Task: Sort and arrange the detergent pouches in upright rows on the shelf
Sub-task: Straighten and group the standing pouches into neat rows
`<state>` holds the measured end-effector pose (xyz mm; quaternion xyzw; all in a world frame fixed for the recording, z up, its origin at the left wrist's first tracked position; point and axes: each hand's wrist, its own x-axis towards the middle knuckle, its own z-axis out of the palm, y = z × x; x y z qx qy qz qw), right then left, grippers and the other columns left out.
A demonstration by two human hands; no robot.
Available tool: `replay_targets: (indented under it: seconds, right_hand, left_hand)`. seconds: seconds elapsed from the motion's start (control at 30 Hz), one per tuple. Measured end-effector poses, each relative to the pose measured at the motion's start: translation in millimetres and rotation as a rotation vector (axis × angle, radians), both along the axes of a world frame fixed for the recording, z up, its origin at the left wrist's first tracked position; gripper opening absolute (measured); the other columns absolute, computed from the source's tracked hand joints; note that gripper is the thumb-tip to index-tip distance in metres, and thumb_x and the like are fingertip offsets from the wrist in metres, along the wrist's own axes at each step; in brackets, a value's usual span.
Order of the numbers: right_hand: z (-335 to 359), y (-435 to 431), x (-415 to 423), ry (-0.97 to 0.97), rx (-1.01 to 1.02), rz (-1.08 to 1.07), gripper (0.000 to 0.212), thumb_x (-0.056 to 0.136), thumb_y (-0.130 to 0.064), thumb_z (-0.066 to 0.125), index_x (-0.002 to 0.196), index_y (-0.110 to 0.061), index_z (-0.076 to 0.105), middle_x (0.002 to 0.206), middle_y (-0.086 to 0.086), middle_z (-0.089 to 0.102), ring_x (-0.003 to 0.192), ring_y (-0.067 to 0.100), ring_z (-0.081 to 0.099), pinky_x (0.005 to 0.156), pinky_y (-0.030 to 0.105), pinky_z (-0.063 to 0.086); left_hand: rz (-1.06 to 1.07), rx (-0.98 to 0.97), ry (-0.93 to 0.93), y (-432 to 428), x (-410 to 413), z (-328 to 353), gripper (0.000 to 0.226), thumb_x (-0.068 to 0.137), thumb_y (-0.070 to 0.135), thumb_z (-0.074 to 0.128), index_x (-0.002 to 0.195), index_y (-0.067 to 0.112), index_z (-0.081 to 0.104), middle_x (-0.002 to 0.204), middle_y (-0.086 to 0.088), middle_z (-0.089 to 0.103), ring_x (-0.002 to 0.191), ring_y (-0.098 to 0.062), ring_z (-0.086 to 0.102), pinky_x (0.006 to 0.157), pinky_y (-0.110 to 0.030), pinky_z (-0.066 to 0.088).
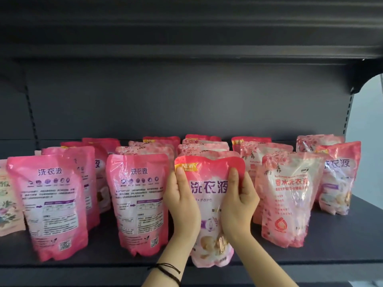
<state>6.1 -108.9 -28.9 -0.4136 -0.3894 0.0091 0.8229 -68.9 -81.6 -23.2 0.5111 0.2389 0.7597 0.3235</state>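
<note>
A pink detergent pouch (pixel 209 187) with a yellow NEW corner stands upright at the front middle of the dark shelf (pixel 342 241), front face toward me. My left hand (pixel 182 201) grips its left edge and my right hand (pixel 238 201) grips its right edge, thumbs on the front. Two pink pouches (pixel 51 206) (pixel 141 204) stand to its left with their printed backs showing. A paler pink-and-white pouch (pixel 288 199) stands to its right. Several more pouches stand in rows behind them.
At the far left edge stands a beige floral pouch (pixel 6 199). A pink pouch (pixel 337 179) stands at the far right, with bare shelf in front of it. The upper shelf (pixel 186 38) hangs overhead, and a slotted upright (pixel 348 112) borders the right.
</note>
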Motion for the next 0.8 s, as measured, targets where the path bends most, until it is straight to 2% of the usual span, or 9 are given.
replay_targets:
  seconds: [0.23, 0.4, 0.53, 0.6, 0.67, 0.73, 0.8]
  right_hand:
    - [-1, 33, 27, -0.013, -0.006, -0.021, 0.034, 0.093, -0.041, 0.049, 0.067, -0.019, 0.051, 0.057, -0.01, 0.047, 0.052, 0.006, 0.04, 0.047, 0.021, 0.037]
    - [0, 52, 42, -0.014, -0.04, -0.018, 0.032, 0.091, -0.045, 0.047, 0.072, -0.02, 0.054, 0.061, -0.006, 0.052, 0.056, 0.007, 0.046, 0.052, 0.025, 0.044]
    - [4, 44, 48, -0.104, -0.073, 0.014, 0.026, 0.096, -0.037, 0.046, 0.071, -0.031, 0.052, 0.058, -0.012, 0.05, 0.05, 0.0, 0.04, 0.047, 0.016, 0.037]
    - [14, 34, 50, -0.226, -0.107, 0.025, 0.023, 0.099, -0.023, 0.047, 0.082, -0.037, 0.051, 0.058, -0.013, 0.05, 0.046, 0.001, 0.037, 0.043, 0.015, 0.033]
    - [30, 24, 52, -0.362, -0.105, 0.023, 0.03, 0.094, -0.006, 0.049, 0.098, -0.035, 0.051, 0.068, -0.019, 0.057, 0.047, 0.0, 0.042, 0.044, 0.012, 0.034]
    - [51, 14, 55, -0.532, -0.14, 0.007, 0.036, 0.086, 0.003, 0.051, 0.104, -0.029, 0.051, 0.083, -0.023, 0.06, 0.059, 0.0, 0.052, 0.052, 0.009, 0.039]
    - [75, 7, 59, -0.767, -0.331, 0.004, 0.037, 0.083, 0.003, 0.053, 0.1, -0.029, 0.053, 0.081, -0.015, 0.06, 0.067, 0.004, 0.054, 0.056, 0.011, 0.041]
  left_hand:
    - [0.066, 0.038, 0.002, 37, 30, -4, 0.036, 0.103, 0.033, 0.037, 0.069, 0.021, 0.043, 0.054, 0.014, 0.042, 0.047, -0.002, 0.035, 0.045, -0.017, 0.032]
    - [0.073, 0.024, 0.005, 58, 46, -1, 0.036, 0.098, 0.039, 0.036, 0.068, 0.02, 0.042, 0.053, 0.013, 0.04, 0.048, -0.004, 0.034, 0.046, -0.022, 0.032]
    - [0.065, 0.051, 0.087, 56, 41, 1, 0.027, 0.102, 0.032, 0.036, 0.079, 0.022, 0.048, 0.059, 0.012, 0.041, 0.05, -0.005, 0.035, 0.049, -0.023, 0.034]
    - [0.121, 0.123, 0.186, 53, 30, 11, 0.018, 0.102, 0.018, 0.039, 0.097, 0.028, 0.054, 0.071, 0.015, 0.051, 0.055, -0.005, 0.042, 0.052, -0.019, 0.038]
    - [0.17, 0.227, 0.343, 50, 16, 29, 0.02, 0.097, 0.013, 0.047, 0.108, 0.026, 0.057, 0.088, 0.015, 0.061, 0.06, -0.005, 0.05, 0.055, -0.016, 0.042]
    - [0.162, 0.303, 0.595, 47, 3, 52, 0.018, 0.094, 0.013, 0.051, 0.104, 0.022, 0.064, 0.087, 0.016, 0.064, 0.058, 0.0, 0.053, 0.056, -0.012, 0.04]
    - [0.125, 0.33, 0.856, 45, -8, 74, 0.019, 0.093, 0.009, 0.055, 0.097, 0.021, 0.069, 0.075, 0.019, 0.061, 0.059, 0.005, 0.055, 0.056, -0.009, 0.038]
